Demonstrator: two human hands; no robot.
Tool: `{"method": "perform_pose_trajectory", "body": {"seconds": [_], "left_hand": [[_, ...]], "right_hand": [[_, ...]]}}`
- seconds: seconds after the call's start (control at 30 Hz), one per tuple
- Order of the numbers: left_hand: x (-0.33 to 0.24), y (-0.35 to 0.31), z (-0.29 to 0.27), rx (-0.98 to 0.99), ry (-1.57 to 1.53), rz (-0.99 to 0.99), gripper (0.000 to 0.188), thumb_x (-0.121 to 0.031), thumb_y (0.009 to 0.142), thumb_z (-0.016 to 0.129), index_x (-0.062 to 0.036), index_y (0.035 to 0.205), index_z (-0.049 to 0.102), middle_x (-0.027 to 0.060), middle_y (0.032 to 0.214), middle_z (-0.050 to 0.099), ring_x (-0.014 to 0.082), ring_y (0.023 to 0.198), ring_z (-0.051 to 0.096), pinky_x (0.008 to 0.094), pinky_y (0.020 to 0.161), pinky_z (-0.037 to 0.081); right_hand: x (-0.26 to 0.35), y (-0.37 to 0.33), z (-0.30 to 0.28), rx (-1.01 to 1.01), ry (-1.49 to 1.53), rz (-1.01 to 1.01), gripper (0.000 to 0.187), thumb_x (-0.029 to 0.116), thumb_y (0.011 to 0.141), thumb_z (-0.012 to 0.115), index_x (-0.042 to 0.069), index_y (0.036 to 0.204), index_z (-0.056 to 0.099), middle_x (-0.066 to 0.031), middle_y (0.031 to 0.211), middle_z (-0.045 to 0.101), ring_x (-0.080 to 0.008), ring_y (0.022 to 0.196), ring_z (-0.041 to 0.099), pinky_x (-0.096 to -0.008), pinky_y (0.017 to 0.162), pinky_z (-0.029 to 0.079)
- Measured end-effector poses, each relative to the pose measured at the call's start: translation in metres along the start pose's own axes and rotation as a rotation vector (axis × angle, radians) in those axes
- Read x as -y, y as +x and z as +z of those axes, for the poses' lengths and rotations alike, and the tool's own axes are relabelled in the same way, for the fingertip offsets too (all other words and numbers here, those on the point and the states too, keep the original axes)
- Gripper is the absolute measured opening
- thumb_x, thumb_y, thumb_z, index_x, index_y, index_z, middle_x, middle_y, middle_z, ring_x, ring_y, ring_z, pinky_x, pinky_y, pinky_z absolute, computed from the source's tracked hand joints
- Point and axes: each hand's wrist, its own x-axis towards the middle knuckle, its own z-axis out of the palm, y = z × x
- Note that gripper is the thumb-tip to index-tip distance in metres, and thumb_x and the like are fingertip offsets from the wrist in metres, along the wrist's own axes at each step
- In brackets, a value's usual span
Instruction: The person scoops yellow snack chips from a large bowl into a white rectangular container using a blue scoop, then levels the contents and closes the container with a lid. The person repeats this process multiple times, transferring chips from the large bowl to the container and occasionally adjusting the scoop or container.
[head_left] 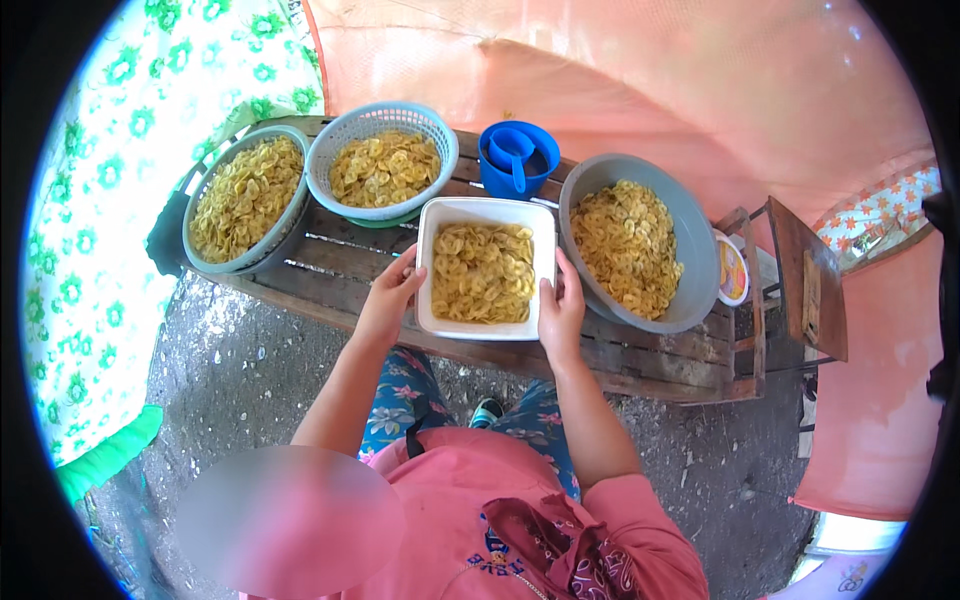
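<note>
Between my two hands is a white square tub [426, 270] with banana chips [482, 275] in it, at the front edge of the slatted wooden bench. My left hand [391, 292] grips its left wall, thumb over the rim. On the opposite wall my right hand [562, 310] holds it the same way. To the right stands a large grey basin [695, 240] of browner chips [625, 250]. Behind the tub, to the left, a pale blue perforated basket [324, 165] holds more chips, and a grey-green basin [205, 255] at the far left is heaped with them.
A blue bucket [535, 185] with a blue dipper [512, 150] in it stands behind the tub. The wooden bench [650, 360] has gaps between its slats. At its right end are a round lid [733, 270] and a wooden chair [808, 285]. Orange sheeting [620, 70] hangs behind.
</note>
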Motion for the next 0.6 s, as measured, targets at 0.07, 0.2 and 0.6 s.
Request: {"method": "perform_pose_trajectory", "body": {"seconds": [0.07, 0.2, 0.6], "left_hand": [[0.003, 0.0012, -0.0015, -0.028, 0.026, 0.016, 0.048, -0.016, 0.093, 0.061, -0.0078, 0.139, 0.047, -0.0032, 0.095, 0.06, 0.0045, 0.084, 0.055, 0.0219, 0.073, 0.045], [0.0062, 0.0039, -0.0025, 0.001, -0.011, -0.06, 0.051, -0.014, 0.093, 0.061, -0.0078, 0.141, 0.044, -0.0027, 0.098, 0.059, 0.0046, 0.089, 0.054, 0.021, 0.076, 0.043], [0.0008, 0.0032, 0.0012, 0.019, 0.022, 0.062, 0.049, -0.01, 0.093, 0.06, -0.0033, 0.14, 0.045, -0.0031, 0.09, 0.056, 0.0054, 0.087, 0.053, 0.0206, 0.081, 0.044]], "right_hand": [[-0.0006, -0.002, 0.0007, -0.139, 0.004, -0.326, 0.046, 0.0, 0.089, 0.057, 0.004, 0.134, 0.048, -0.0057, 0.097, 0.059, -0.0116, 0.079, 0.051, -0.0257, 0.074, 0.045], [-0.0047, -0.0035, 0.0029, 0.031, -0.011, 0.111, 0.045, -0.002, 0.089, 0.056, 0.003, 0.134, 0.049, -0.0046, 0.096, 0.058, -0.0128, 0.079, 0.05, -0.0268, 0.075, 0.044], [-0.0005, 0.0001, -0.0008, 0.015, -0.01, -0.018, 0.046, -0.002, 0.092, 0.051, 0.0, 0.136, 0.043, -0.0151, 0.124, 0.055, -0.0203, 0.106, 0.057, -0.0314, 0.09, 0.045]]}}
